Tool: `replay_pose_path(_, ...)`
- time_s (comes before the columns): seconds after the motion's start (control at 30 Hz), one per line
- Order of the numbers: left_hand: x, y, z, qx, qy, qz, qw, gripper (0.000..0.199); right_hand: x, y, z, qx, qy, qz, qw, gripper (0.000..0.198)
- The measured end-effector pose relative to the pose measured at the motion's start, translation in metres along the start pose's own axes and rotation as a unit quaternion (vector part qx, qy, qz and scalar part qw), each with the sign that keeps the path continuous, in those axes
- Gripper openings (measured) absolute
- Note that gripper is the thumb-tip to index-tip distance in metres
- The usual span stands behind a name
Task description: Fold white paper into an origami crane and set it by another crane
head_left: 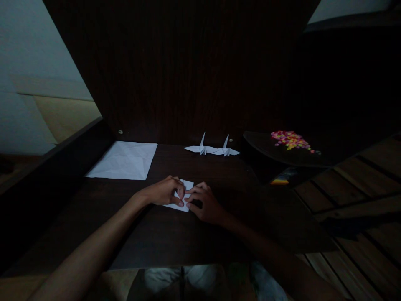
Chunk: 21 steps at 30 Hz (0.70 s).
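Note:
A small folded piece of white paper lies on the dark wooden desk, partly covered by my fingers. My left hand presses on its left side, with thumb and curled fingers closed on the paper. From the right, my right hand bends its fingers and thumb onto the paper's other side, its fingertips close to those of the left. Behind the hands stand two joined white origami cranes, necks pointing up. A larger creased white sheet lies flat to the left.
A dark upright panel closes off the desk's back, and a low side board runs along the left. On a curved shelf at right sits a heap of small colourful pieces. Wooden slats show further right.

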<state>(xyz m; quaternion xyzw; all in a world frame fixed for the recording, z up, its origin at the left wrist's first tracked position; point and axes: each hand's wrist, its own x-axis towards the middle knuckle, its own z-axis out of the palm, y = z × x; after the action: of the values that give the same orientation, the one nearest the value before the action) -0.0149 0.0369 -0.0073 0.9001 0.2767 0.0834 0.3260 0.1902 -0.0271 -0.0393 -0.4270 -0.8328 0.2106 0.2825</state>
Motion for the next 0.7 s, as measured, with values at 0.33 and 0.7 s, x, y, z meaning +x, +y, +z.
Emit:
replay_pose_path(0.33,0.0004,0.0036,-0.0011,0.000,-0.016,-0.018,1.000,0.013,0.0004,-0.0007,0.0002,-0.003,0.007,-0.001,1.000,0.003)
replay_pose_path(0.7,0.0001,0.0041,-0.0004,0.002,0.000,-0.002,1.000,0.013,0.0001,0.0013,0.0011,0.005,0.004,0.002,1.000,0.010)
